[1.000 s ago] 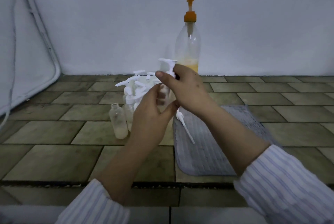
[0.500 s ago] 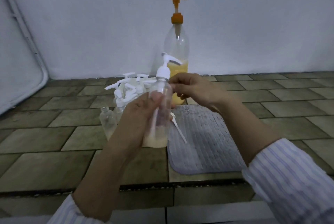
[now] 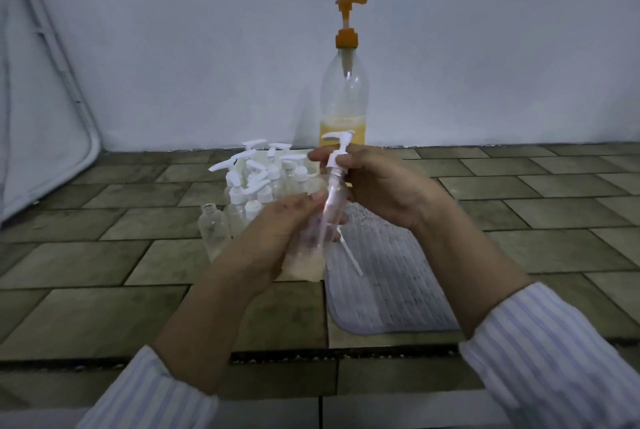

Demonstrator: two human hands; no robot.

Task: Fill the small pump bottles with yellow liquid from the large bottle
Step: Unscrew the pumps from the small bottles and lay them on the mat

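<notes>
My left hand (image 3: 273, 241) grips a small clear pump bottle (image 3: 330, 207) tilted in front of me, with a little pale yellow liquid at its bottom. My right hand (image 3: 388, 186) pinches that bottle's white pump head (image 3: 337, 148) at the collar, right over the neck. The large clear bottle (image 3: 343, 99) with an orange pump stands upright against the wall behind my hands, with yellow liquid low inside it. A cluster of several small capped pump bottles (image 3: 263, 182) stands on the floor to the left, partly hidden by my left hand.
One small bottle without a cap (image 3: 213, 227) stands at the cluster's front left. A grey ribbed mat (image 3: 391, 283) lies under my right forearm, with a loose white pump tube (image 3: 351, 257) on it. Tiled floor (image 3: 104, 255) all around; a white frame (image 3: 69, 99) leans at the left.
My left hand lifted the small bottle up out of the cluster area. My right hand let go briefly, then closed its fingers on the pump head at the neck.
</notes>
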